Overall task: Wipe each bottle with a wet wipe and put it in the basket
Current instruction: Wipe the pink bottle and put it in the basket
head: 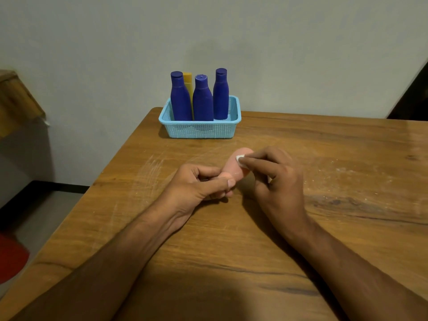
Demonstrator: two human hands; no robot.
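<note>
we are looking down at a wooden worktop [301, 228] with both our bare forearms reaching forward. our left hand [199, 185] is curling its grip around the lower end of a small pink bottle [234, 166], holding it tilted just above the worktop, its far end pointing away from us. our right hand [275, 174] is pinching a small white wet wipe [240, 159] between thumb and fingertips — the wipe is pressing against the upper side of the pink bottle. farther back, near the worktop's far edge, a light blue basket [199, 130] is sitting against a pale wall. three dark blue bottles [202, 100] are standing upright inside it, with a yellow bottle [188, 85] partly hidden behind them.
</note>
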